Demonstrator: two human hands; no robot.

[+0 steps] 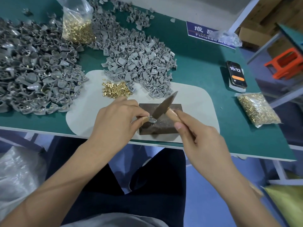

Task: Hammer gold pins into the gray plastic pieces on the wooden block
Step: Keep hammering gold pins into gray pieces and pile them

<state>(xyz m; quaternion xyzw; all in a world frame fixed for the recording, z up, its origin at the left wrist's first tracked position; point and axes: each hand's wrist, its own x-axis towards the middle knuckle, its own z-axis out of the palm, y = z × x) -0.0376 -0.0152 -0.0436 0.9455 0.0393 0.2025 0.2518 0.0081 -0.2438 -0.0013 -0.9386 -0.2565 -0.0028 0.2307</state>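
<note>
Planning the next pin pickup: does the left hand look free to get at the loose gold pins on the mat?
Probably not yet: the left hand pinches a gray piece on the wooden block. The loose gold pins lie uncovered just beyond it.

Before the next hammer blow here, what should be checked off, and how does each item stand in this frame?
1. Gray piece lies on the wooden block: ok.
2. Left hand pinches the piece to steady it: ok.
3. Right hand grips the hammer by its wooden handle: ok.
4. Hammer head meets the piece squarely: cannot tell, motion blur.
5. Gold pin seated upright in the piece: cannot tell, fingers and hammer cover it.
6. Left fingertips clear of the strike spot: not ok, they sit right beside the hammer head.
7. Loose gold pins within reach on the pad: ok.
</note>
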